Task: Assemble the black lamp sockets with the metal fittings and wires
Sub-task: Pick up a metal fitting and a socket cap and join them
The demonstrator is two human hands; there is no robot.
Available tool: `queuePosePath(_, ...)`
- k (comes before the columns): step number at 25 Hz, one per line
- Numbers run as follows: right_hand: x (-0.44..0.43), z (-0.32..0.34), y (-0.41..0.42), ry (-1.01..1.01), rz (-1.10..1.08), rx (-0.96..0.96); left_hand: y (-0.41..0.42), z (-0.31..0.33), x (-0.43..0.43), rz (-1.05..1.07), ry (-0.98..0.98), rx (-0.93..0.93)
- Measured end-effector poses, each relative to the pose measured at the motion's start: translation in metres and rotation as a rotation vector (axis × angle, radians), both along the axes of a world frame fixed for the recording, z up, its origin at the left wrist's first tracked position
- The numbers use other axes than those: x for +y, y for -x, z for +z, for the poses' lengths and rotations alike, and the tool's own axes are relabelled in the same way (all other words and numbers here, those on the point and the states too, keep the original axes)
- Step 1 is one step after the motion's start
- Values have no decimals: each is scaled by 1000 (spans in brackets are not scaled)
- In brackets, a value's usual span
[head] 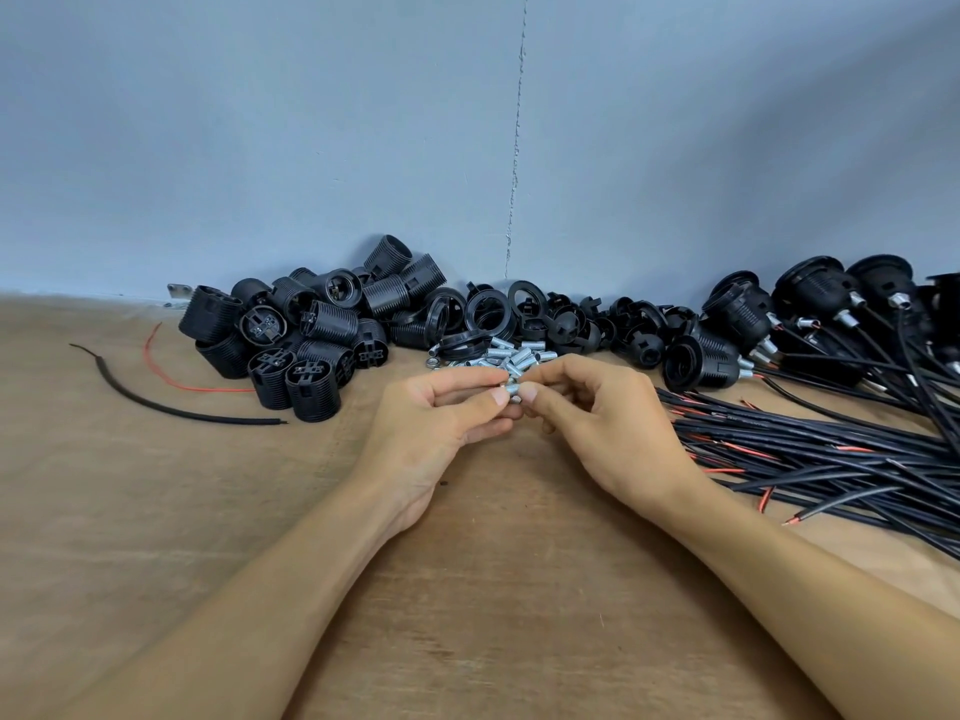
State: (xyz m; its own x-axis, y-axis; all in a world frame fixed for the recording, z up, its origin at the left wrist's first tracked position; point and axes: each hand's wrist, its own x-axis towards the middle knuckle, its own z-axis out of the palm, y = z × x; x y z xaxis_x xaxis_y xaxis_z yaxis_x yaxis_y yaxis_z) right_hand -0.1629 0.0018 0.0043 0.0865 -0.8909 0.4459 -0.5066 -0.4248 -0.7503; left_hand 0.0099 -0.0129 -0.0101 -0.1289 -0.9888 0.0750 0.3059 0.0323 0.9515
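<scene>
My left hand [441,413] and my right hand [597,413] meet at the middle of the wooden table, and both pinch a small threaded metal fitting [511,390] between thumb and fingers. Just behind them lies a heap of several loose metal fittings [506,356]. A pile of black threaded lamp sockets [306,335] sits at the back left. Black rings and caps [519,314] lie behind the fittings. A bundle of black wires with red cores [810,449] stretches along the right.
Assembled sockets with wires attached [810,314] are stacked at the back right. A loose black wire [156,402] and a thin red wire [182,381] lie on the table [493,589] at the left. A grey-blue wall [363,148] runs behind everything.
</scene>
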Motion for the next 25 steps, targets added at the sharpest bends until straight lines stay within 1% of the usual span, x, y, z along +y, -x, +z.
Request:
queuePosePath(2,-1,0,0,4,-32,61,0,0,1,2,25,-24)
queuePosePath(4,-2,0,0,-31,-70,73,2,0,2,-4,33,-47)
queuePosePath(8,-4,-2,0,-82,-13,-27,1,0,1,26,27,-30)
queuePosePath(12,-5,-3,3,-96,-33,55,2,0,0,28,26,-52)
queuePosePath(15,-5,-2,2,-152,50,1,2,0,0,36,24,-56)
queuePosePath(17,-5,-3,2,-137,35,25,2,0,1,31,28,-70)
queuePosePath(20,-6,-3,3,-176,61,-38,2,0,1,28,41,-85)
queuePosePath(23,-7,-3,2,-178,83,-24,4,0,2,33,51,-95)
queuePosePath(25,-6,-2,1,-213,81,-52,4,-1,1,38,57,-105)
